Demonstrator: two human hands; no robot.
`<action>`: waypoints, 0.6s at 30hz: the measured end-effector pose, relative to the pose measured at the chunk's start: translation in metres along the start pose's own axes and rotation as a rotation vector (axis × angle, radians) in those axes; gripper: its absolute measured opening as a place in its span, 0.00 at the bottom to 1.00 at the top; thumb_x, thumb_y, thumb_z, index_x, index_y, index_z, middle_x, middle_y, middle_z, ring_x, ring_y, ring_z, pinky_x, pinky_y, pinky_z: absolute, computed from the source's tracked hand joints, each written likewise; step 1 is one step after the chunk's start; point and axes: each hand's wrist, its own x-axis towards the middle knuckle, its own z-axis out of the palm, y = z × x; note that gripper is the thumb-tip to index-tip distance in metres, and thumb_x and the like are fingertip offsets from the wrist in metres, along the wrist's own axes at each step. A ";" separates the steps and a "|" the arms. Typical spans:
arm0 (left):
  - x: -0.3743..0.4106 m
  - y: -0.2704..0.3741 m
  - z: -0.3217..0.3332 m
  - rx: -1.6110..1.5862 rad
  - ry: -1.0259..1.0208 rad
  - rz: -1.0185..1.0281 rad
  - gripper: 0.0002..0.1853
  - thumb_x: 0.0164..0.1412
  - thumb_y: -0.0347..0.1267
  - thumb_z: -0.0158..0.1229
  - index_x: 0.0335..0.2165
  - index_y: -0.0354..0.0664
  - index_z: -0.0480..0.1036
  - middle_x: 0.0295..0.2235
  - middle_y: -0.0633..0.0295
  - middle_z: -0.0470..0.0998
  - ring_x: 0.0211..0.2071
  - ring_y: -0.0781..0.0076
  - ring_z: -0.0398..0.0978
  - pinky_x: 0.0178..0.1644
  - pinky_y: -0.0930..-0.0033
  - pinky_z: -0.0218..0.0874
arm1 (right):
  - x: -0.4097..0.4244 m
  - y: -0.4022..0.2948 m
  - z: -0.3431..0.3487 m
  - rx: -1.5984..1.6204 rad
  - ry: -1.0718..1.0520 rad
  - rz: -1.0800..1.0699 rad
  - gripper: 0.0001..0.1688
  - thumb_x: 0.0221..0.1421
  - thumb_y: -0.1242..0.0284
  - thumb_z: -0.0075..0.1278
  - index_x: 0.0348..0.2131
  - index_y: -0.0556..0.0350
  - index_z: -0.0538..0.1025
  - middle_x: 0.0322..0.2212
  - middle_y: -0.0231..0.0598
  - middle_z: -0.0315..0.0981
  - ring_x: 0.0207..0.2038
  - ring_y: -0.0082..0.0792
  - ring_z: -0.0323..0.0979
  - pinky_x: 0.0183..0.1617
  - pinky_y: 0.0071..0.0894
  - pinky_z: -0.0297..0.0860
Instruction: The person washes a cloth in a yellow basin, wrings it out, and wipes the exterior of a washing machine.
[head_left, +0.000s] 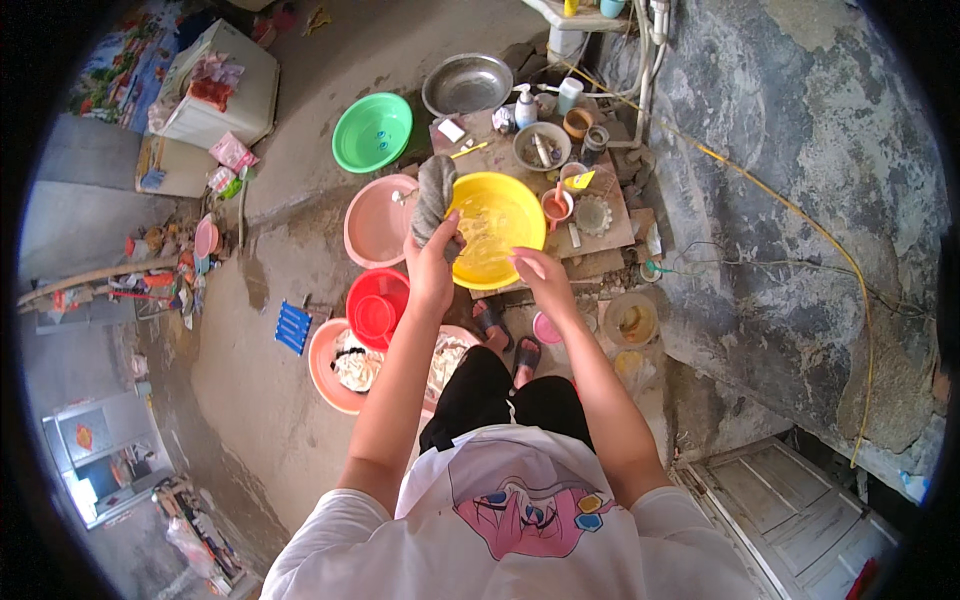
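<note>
My left hand (433, 259) grips a twisted grey cloth (433, 199), which stands up above the fist between the pink basin and the yellow one. My right hand (544, 279) holds nothing; its fingers are apart over the near right rim of the yellow plastic basin (534, 217). Water shows in that basin. Left of the cloth lies a pink plastic basin (371, 225), partly covered by the cloth and hand. A small white item (397, 196) rests at its far right side.
Below sit a red bucket (386, 279) with a red dipper (373, 316), and an orange basin (322, 375) of pale cloth. A green basin (373, 127) and a metal basin (467, 84) stand behind. Right, a low slab (611, 238) carries a bowl (541, 146), a pump bottle (525, 109) and cups.
</note>
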 end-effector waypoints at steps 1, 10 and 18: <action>0.011 -0.003 0.002 0.028 0.019 0.013 0.09 0.59 0.29 0.63 0.38 0.37 0.75 0.28 0.67 0.75 0.28 0.79 0.72 0.34 0.75 0.62 | 0.001 -0.001 -0.002 0.026 0.009 -0.026 0.22 0.65 0.67 0.52 0.51 0.66 0.73 0.46 0.42 0.77 0.52 0.29 0.72 0.58 0.27 0.65; 0.134 -0.117 -0.038 0.190 0.109 -0.268 0.27 0.59 0.40 0.65 0.53 0.37 0.71 0.46 0.66 0.77 0.45 0.73 0.72 0.52 0.68 0.61 | -0.015 -0.026 -0.010 -0.014 0.097 -0.012 0.21 0.65 0.71 0.52 0.52 0.66 0.71 0.45 0.42 0.77 0.50 0.27 0.73 0.54 0.24 0.67; 0.062 -0.055 0.000 0.331 0.012 -0.106 0.22 0.56 0.37 0.67 0.45 0.36 0.75 0.33 0.69 0.76 0.30 0.80 0.70 0.33 0.74 0.61 | -0.045 -0.046 -0.017 -0.042 0.069 0.061 0.21 0.66 0.67 0.50 0.52 0.62 0.73 0.47 0.42 0.76 0.50 0.30 0.73 0.56 0.30 0.67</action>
